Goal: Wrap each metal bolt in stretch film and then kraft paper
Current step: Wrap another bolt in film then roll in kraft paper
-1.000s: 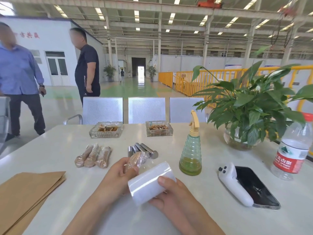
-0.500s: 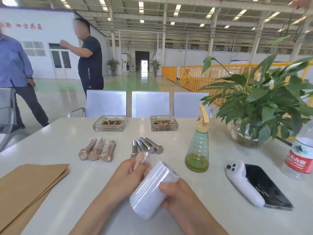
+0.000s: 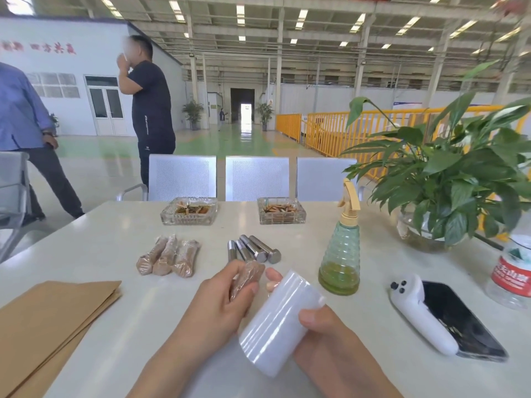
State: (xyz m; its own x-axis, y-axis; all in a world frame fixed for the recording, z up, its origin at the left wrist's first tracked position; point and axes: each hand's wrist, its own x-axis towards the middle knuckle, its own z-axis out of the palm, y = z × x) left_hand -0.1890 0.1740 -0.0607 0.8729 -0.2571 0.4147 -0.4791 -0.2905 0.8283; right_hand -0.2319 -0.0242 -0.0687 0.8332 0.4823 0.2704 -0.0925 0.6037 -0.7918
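The left hand (image 3: pixel 221 300) is curled around a wrapped bolt (image 3: pixel 246 278), brown under shiny film, holding it up above the tabletop (image 3: pixel 115 248). The right hand (image 3: pixel 319 326) grips the roll of stretch film (image 3: pixel 280 320) from the side, thumb on top, with the roll tilted and one fingertip poking past its far end. The roll sits just right of the wrapped bolt, almost touching it.

Beyond the roll lie four bare metal bolts (image 3: pixel 254 251) side by side, and to their left three wrapped bolts (image 3: pixel 169 257). Far left of the roll is a stack of kraft paper (image 3: pixel 48 320).

Further back stand two glass ashtrays (image 3: pixel 188 211) (both full of cigarette ends). Right of the roll is a green spray bottle (image 3: pixel 340 254) with some yellow-green liquid at the bottom. Further right are a white controller (image 3: pixel 419 308) lying against a black phone (image 3: pixel 459 320), and a water bottle (image 3: pixel 514 274) whose red label has writing too blurry to read. Behind it, a leafy plant (image 3: pixel 448 179) grows in a glass bowl.
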